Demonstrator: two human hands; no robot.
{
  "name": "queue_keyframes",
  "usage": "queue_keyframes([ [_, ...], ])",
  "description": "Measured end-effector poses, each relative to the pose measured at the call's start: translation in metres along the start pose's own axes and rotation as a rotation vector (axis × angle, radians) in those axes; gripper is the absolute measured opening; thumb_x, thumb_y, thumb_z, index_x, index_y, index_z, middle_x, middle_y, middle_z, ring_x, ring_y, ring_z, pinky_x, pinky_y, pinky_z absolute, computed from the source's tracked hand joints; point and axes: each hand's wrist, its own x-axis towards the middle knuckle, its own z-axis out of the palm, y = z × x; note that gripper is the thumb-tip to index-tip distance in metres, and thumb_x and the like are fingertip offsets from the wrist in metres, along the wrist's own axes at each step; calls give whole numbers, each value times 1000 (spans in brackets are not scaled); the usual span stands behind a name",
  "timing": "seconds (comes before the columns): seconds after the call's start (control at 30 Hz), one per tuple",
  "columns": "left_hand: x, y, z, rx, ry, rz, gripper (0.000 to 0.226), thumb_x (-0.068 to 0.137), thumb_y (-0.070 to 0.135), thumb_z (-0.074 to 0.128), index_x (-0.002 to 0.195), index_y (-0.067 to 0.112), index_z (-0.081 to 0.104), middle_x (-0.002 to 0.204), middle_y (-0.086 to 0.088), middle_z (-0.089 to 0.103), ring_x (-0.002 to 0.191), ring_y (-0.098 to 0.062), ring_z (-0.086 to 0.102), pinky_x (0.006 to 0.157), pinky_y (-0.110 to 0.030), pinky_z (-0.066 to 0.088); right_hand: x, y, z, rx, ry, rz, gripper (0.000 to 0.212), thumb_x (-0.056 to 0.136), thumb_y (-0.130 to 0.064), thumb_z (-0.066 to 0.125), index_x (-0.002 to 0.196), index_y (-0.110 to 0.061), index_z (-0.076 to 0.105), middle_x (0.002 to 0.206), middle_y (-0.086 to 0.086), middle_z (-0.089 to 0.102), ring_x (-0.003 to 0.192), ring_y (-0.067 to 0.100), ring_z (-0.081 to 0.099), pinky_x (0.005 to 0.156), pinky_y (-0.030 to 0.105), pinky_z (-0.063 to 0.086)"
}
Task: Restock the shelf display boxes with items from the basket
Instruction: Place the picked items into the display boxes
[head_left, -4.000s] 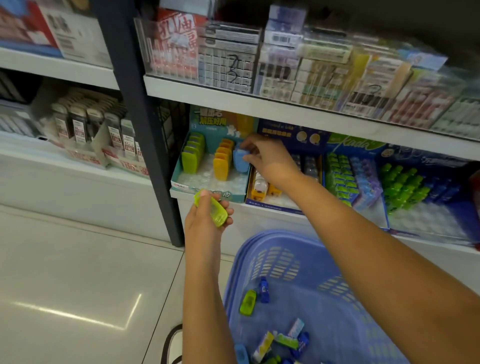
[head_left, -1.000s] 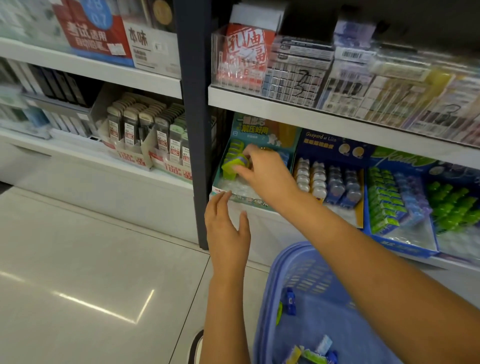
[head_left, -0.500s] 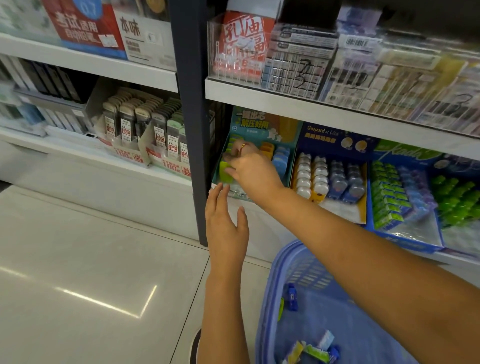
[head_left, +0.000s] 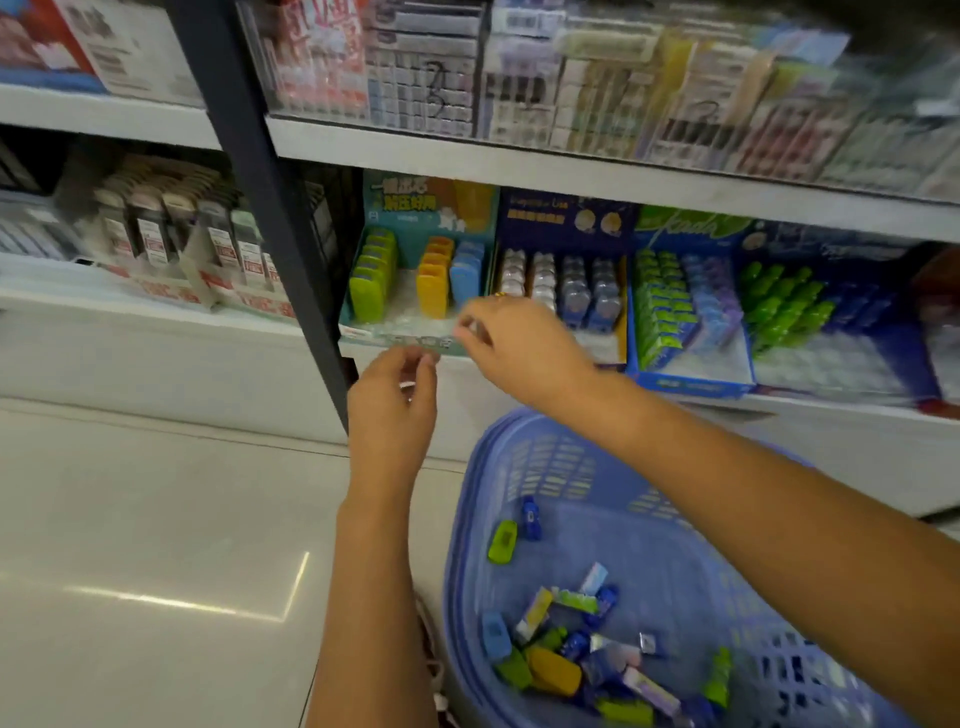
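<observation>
Display box (head_left: 400, 339) just ahead of left hand (head_left: 392, 410) and right hand (head_left: 522, 351); fingers (head_left: 470, 326) of both loosely curled, empty.

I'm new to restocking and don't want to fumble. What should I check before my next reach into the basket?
1. Right hand free: ok, nothing visible in it.
2. Left hand free: cannot tell; fingers curled, blurred.
3. Blue plastic basket has stock: ok; green case, yellow case and blue case inside.
4. Teal cardboard display box has room: ok, gap between green row and orange row.
5. Basket within reach: ok, directly below both arms.
</observation>
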Motion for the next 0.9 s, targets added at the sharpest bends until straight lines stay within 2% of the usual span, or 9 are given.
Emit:
queue_keyframes([
  [0.07, -8, 13, 15, 40, -124, 27, 11, 93, 17, 55, 89, 17, 66, 79, 1, 67, 74, -14, 63, 67, -18, 49, -52, 30, -2, 80, -73, 150, 21, 93, -29, 50, 92, -12, 63, 85, 9, 68, 78, 27, 61, 66, 37, 49],
  [0.2, -42, 24, 81, 373, -629, -13, 15, 90, 12, 54, 88, 7, 68, 91, -17, 70, 88, -30, 65, 81, -39, 50, -154, 87, 37, 110, -590, 374, 23, 88, -20, 57, 107, -12, 65, 110, 10, 67, 104, 26, 61, 85, 31, 47],
  [0.27, -71, 16, 114, 505, -991, -34, 17, 87, 6, 52, 90, 4, 69, 97, -21, 67, 94, -30, 63, 82, -36, 48, -198, 105, 66, 148, -797, 389, 32, 87, -18, 59, 119, -13, 61, 124, 9, 60, 115, 25, 56, 94, 29, 43],
  [0.4, -137, -25, 150, 847, -1523, -118, 25, 86, 12, 62, 108, 1, 65, 111, -20, 64, 103, -30, 61, 79, -30, 47, -250, 117, 119, 215, -1024, 374, 32, 82, -19, 65, 113, -13, 61, 121, 11, 60, 110, 28, 57, 91, 32, 47],
  [0.53, -175, -60, 159, 950, -1639, -117, 35, 83, 20, 68, 110, -1, 63, 113, -23, 63, 102, -36, 62, 79, -35, 48, -267, 129, 149, 205, -1021, 421, 36, 80, -30, 70, 110, -11, 63, 112, 13, 64, 103, 30, 60, 88, 37, 51],
  [0.63, -185, -66, 168, 904, -1604, -68, 39, 80, 27, 72, 105, -2, 64, 109, -24, 64, 99, -38, 60, 81, -40, 46, -274, 150, 154, 197, -888, 575, 20, 89, -17, 55, 106, -10, 63, 103, 11, 61, 96, 26, 58, 86, 36, 46],
  [0.73, -196, -65, 179, 918, -1595, -39, 47, 75, 33, 77, 105, 0, 64, 111, -22, 63, 102, -35, 60, 79, -38, 47, -278, 168, 154, 177, -1015, 517, 11, 90, -10, 52, 83, -18, 51, 87, 4, 47, 90, 17, 44, 80, 32, 39],
  [0.8, -204, -66, 184, 969, -1614, -9, 50, 73, 34, 77, 106, 0, 64, 112, -21, 62, 104, -34, 60, 81, -38, 49, -278, 171, 156, 132, -1085, 474, 13, 85, -7, 59, 93, -17, 56, 97, 12, 54, 94, 19, 52, 80, 31, 38],
  [0.9, -209, -72, 188, 998, -1643, 36, 47, 74, 34, 76, 106, 1, 66, 111, -21, 64, 104, -35, 60, 81, -40, 50, -279, 166, 165, 16, -1172, 437, 44, 80, -10, 70, 121, -3, 58, 126, 18, 57, 113, 32, 57, 95, 36, 42],
])
